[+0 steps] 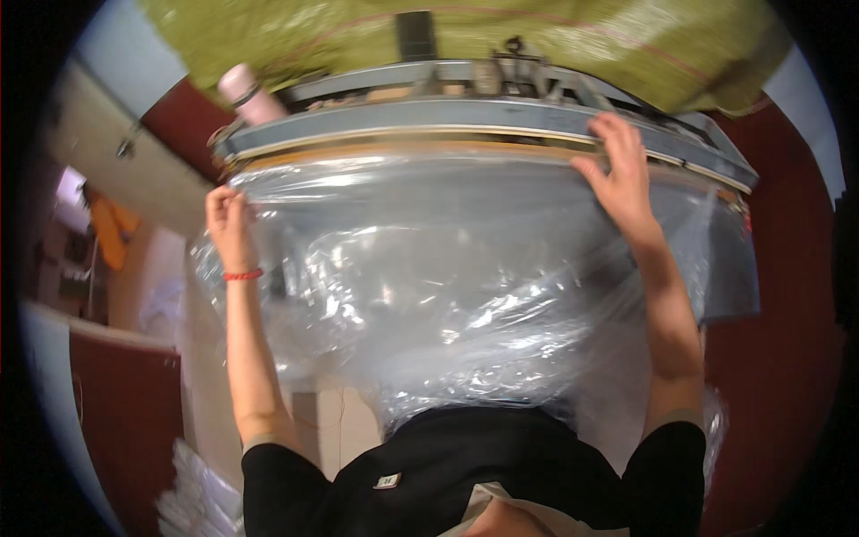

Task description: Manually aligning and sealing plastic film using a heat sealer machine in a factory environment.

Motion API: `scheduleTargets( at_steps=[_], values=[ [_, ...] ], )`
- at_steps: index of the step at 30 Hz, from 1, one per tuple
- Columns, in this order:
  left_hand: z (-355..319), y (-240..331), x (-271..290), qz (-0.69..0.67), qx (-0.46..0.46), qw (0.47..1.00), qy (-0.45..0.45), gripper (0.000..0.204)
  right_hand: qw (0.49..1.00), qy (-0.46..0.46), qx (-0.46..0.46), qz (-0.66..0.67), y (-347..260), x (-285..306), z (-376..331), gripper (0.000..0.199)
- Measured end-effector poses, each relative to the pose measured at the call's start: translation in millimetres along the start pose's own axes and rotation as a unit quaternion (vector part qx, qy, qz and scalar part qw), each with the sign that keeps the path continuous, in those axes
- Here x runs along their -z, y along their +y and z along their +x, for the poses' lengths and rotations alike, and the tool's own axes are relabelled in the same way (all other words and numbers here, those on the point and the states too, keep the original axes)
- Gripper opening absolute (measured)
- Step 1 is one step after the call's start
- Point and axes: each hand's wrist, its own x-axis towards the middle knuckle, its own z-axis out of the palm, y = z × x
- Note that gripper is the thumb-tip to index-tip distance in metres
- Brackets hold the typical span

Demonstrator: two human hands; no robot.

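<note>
A large clear plastic bag (429, 277) lies crumpled between me and a grey sealing machine (447, 116), its far edge laid along the machine's long bar. My left hand (228, 224) pinches the bag's left edge near the bar's left end; a red band circles that wrist. My right hand (622, 174) rests on the bar toward its right end, fingers curled over the bar and pressing the bag's edge there. What is inside the bag is hidden by glare and folds.
A pink bottle (250, 97) stands at the machine's left rear corner. A green woven sack (501, 36) rises behind the machine. A stack of white bags (192, 497) lies at lower left. Dark red floor (787, 340) shows to the right.
</note>
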Motion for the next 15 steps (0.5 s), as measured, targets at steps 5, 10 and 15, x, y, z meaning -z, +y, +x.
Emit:
scheduleTargets(
  at_steps=[5,10,15],
  values=[
    [-0.7,-26.5,34.7,0.098,-0.059,0.992,0.049,0.008,0.861,-0.271,-0.211,0.376,-23.8,-19.9,-29.8,0.015],
    [-26.4,-45.6,77.6,0.571,-0.143,0.791,-0.164,0.030,0.871,-0.213,-0.332,0.293,79.5,24.4,-106.4,0.011],
    [-90.4,-28.6,30.9,0.568,-0.090,0.759,-0.305,0.057,0.905,-0.138,-0.401,-0.015,222.1,152.5,-234.4,0.022]
  ],
)
